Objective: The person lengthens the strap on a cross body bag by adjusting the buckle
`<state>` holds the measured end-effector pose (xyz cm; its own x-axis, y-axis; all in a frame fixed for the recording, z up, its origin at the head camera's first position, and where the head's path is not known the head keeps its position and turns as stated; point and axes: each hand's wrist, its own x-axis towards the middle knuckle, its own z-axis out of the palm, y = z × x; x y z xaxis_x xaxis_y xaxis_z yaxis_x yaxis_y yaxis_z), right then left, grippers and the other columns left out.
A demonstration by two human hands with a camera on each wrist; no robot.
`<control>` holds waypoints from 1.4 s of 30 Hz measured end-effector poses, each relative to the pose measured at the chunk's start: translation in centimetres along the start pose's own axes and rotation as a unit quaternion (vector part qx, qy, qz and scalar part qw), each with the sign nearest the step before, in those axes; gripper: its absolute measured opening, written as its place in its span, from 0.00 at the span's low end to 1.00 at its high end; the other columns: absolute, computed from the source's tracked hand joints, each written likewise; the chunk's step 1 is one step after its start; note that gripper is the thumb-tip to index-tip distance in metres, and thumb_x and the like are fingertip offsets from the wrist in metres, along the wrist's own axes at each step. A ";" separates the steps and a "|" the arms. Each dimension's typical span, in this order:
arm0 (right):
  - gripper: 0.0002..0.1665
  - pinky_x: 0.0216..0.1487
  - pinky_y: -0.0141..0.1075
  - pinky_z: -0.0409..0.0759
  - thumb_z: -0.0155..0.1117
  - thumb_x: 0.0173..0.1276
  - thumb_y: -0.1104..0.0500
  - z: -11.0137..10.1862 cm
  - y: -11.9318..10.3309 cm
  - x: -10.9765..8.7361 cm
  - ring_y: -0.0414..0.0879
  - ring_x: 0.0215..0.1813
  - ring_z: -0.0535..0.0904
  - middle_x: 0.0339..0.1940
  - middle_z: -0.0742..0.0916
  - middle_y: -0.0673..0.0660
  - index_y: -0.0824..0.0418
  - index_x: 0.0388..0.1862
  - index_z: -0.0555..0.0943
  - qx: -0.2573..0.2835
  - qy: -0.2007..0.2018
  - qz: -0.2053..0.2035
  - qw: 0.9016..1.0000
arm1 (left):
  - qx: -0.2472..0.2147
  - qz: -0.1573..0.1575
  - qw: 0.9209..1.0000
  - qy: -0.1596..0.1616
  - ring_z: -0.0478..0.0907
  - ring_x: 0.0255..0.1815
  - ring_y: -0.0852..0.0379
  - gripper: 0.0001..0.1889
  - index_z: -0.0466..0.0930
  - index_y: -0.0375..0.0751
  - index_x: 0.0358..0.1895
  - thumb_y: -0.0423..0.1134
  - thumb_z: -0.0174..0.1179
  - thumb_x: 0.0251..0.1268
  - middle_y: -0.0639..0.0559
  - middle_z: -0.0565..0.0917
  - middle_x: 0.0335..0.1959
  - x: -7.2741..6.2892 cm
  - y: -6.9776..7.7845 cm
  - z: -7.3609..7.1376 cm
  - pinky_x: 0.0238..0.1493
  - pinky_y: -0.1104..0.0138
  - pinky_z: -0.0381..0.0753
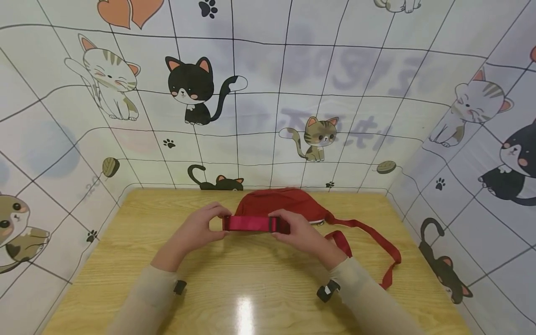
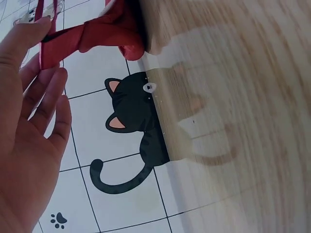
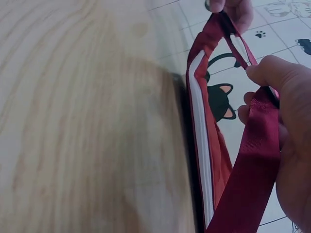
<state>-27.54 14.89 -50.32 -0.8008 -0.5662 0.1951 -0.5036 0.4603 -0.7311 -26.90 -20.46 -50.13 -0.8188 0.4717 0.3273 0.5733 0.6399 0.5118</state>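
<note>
A red waist bag [image 1: 278, 200] lies at the back of the wooden table, with a pale zipper [image 3: 199, 111] along its edge in the right wrist view. A short stretch of its red strap [image 1: 250, 224] is held taut between both hands in front of it. My left hand [image 1: 200, 229] pinches the strap's left end, at a dark fitting, between thumb and fingers. At the dark strap slider [image 1: 274, 224], my right hand [image 1: 302, 233] pinches the strap; its palm hides part of it. More strap [image 3: 252, 165] hangs below the right fingers in the right wrist view.
The wooden table [image 1: 234, 284] meets a cat-printed cloth wall [image 1: 259, 111] behind and at both sides. A loose length of strap [image 1: 377, 237] trails from the bag toward the table's right side. Dark wrist mounts [image 1: 328, 291] sit on both sleeves.
</note>
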 end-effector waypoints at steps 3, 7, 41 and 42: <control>0.30 0.48 0.38 0.87 0.80 0.73 0.62 0.0 0.2 -0.3 0.44 0.47 0.85 0.53 0.87 0.47 0.52 0.71 0.81 -0.019 -0.012 0.003 1.000 | 0.016 0.004 1.000 -0.017 0.86 0.56 0.49 0.25 0.88 0.49 0.61 0.36 0.84 0.60 0.63 0.84 0.52 0.1 -0.3 -0.1 0.60 0.51 0.86; 0.30 0.49 0.38 0.87 0.80 0.72 0.62 0.3 0.4 -0.4 0.45 0.49 0.84 0.55 0.88 0.49 0.52 0.70 0.81 -0.030 -0.015 0.003 0.999 | 0.036 0.008 0.999 -0.037 0.86 0.55 0.46 0.25 0.88 0.47 0.59 0.36 0.85 0.58 0.60 0.85 0.52 0.2 -0.3 -0.1 0.60 0.50 0.85; 0.28 0.58 0.42 0.81 0.84 0.70 0.48 4.7 1.5 0.2 0.42 0.52 0.75 0.52 0.82 0.48 0.54 0.64 0.86 -0.209 -0.075 0.007 0.975 | 0.117 -0.025 0.987 -0.110 0.84 0.45 0.54 0.24 0.89 0.46 0.52 0.34 0.88 0.52 0.56 0.84 0.47 -0.8 -2.0 1.3 0.56 0.53 0.87; 0.28 0.57 0.41 0.81 0.84 0.70 0.48 4.8 1.5 0.3 0.42 0.51 0.75 0.51 0.82 0.48 0.54 0.64 0.86 -0.211 -0.075 0.007 0.974 | 0.118 -0.025 0.987 -0.110 0.84 0.45 0.53 0.24 0.89 0.46 0.52 0.34 0.88 0.52 0.56 0.84 0.47 -0.8 -2.1 1.2 0.56 0.53 0.87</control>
<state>-26.98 12.19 -54.48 -0.7680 -0.6370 0.0668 -0.6073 0.6911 -0.3919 -27.37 -21.42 -52.43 -0.8343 0.5394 0.1137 0.5452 0.7770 0.3147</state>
